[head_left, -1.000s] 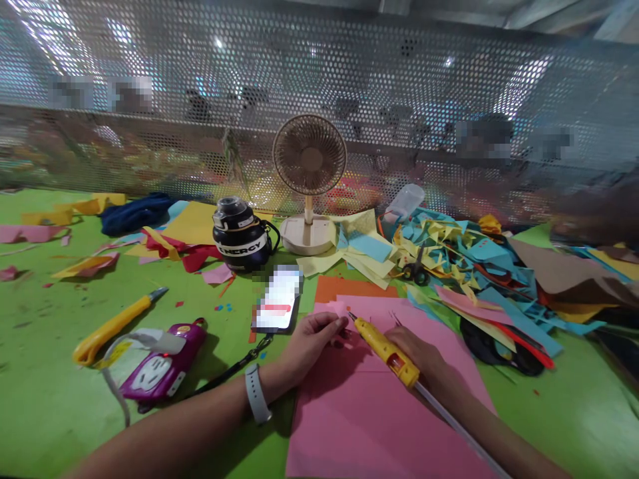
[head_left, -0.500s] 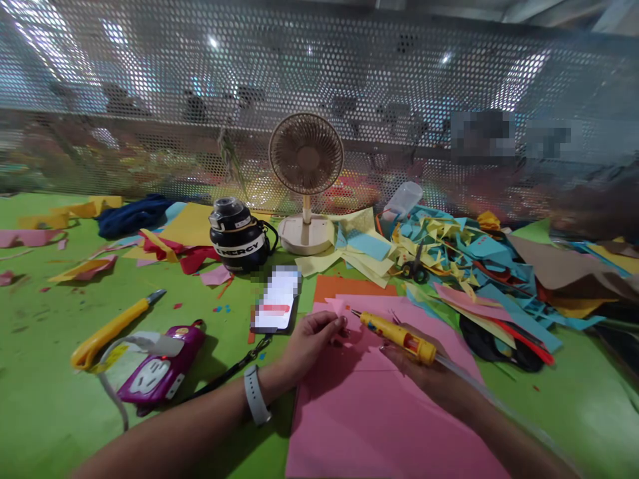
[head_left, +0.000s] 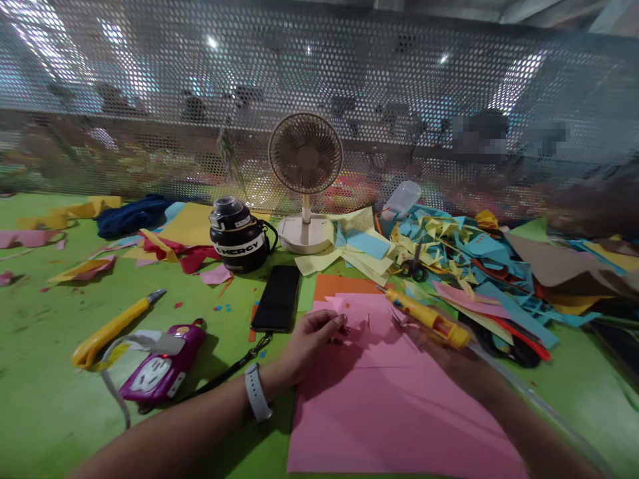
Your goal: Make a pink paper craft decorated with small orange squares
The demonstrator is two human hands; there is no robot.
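Note:
My left hand (head_left: 315,339), with a pale watch band (head_left: 257,392) at the wrist, rests at the left side of the pink paper sheets (head_left: 379,412). Its thumb and fingertips are pinched together; what they hold, if anything, is too small to make out. My right hand (head_left: 439,356) is closed around a yellow pen-shaped tool (head_left: 424,313). The tool has a narrow tip pointing up and left, and a pale cord (head_left: 529,389) trails from its back. Thin metal prongs (head_left: 398,319) show beside the right fingers. Orange paper (head_left: 344,286) lies behind the pink sheets.
A dark phone (head_left: 276,298), black bottle (head_left: 239,239) and small fan (head_left: 306,159) stand or lie ahead. At left are a yellow-handled cutter (head_left: 117,329) and a purple power socket (head_left: 162,369). Paper scraps (head_left: 464,246) pile up at right, before a perforated metal screen (head_left: 349,66).
My right hand has moved to the right with the yellow tool, away from my left hand. The left hand stays nearly in place. The phone screen has gone dark.

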